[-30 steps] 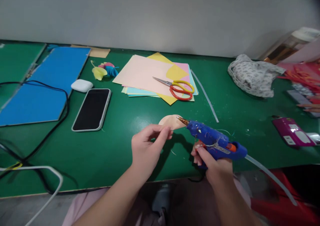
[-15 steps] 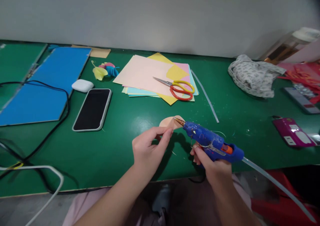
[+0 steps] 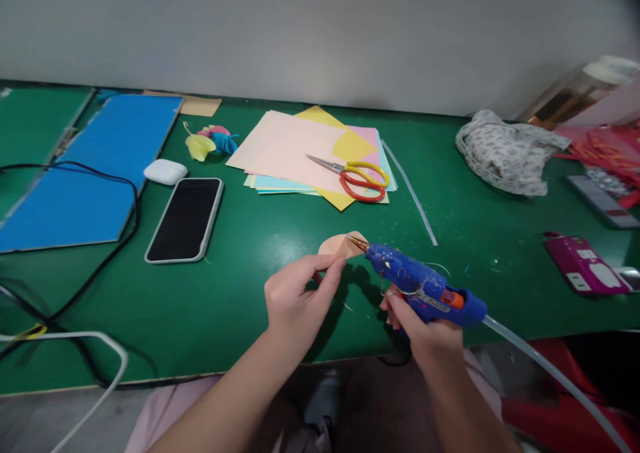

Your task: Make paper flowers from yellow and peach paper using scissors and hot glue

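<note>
Between the thumb and fingers of my left hand (image 3: 304,293) is a small peach paper piece (image 3: 336,245), rounded at its far edge and creased near the middle. My right hand (image 3: 423,326) wraps round the handle of a blue glue gun (image 3: 413,274). The gun's metal nozzle points left and meets the paper at its crease; whether glue is coming out is too small to tell. A long clear glue stick (image 3: 550,366) sticks out of the gun's back end.
Behind my hands, red-and-yellow scissors (image 3: 353,173) lie on stacked coloured paper (image 3: 280,139), beside a loose glue stick (image 3: 413,196). A phone (image 3: 185,219), white earbud case (image 3: 165,171), folded paper shapes (image 3: 200,147) and cables (image 3: 105,266) are left. A cloth bundle (image 3: 505,153) sits right.
Almost nothing differs. The back of the glue gun has shifted very slightly, while its nozzle stays at the paper.
</note>
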Demonstrator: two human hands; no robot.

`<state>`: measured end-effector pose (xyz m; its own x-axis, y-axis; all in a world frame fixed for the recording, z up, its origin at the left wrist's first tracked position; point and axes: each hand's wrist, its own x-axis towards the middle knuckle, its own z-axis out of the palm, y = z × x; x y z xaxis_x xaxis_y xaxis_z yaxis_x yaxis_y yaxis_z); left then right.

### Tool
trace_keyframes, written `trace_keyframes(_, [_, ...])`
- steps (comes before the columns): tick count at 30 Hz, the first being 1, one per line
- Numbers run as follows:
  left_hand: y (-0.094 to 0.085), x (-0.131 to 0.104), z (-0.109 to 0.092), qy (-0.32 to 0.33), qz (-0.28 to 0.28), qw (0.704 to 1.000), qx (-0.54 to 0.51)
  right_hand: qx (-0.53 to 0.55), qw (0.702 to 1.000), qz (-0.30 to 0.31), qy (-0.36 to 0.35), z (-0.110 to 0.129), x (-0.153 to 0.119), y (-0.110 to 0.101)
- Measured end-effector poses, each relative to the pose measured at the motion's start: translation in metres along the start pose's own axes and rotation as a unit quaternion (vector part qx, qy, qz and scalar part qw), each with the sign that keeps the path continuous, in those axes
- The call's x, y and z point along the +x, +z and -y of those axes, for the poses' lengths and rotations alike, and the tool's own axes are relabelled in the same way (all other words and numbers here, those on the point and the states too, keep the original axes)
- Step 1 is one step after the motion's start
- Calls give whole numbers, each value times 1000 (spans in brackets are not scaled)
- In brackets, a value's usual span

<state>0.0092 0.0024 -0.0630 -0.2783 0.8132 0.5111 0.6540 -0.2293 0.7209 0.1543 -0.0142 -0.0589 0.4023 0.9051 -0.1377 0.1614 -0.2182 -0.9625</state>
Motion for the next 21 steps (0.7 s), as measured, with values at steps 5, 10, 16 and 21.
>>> trace_keyframes(5, [0,0,1,-4,0,1000,-2,-3,1000,8,-6,2,0,0])
trace_keyframes(10, [-1,0,1,-17,6,1000,-3,-8,1000,4,-1,2,0,0])
trace_keyframes(16, [0,-1,2,0,4,1000,-6,-2,1000,3,-2,1,0,0])
trace_keyframes(21, [1,-1,3,17,-4,1000,-6,-5,1000,4,-7,-2,2,-1])
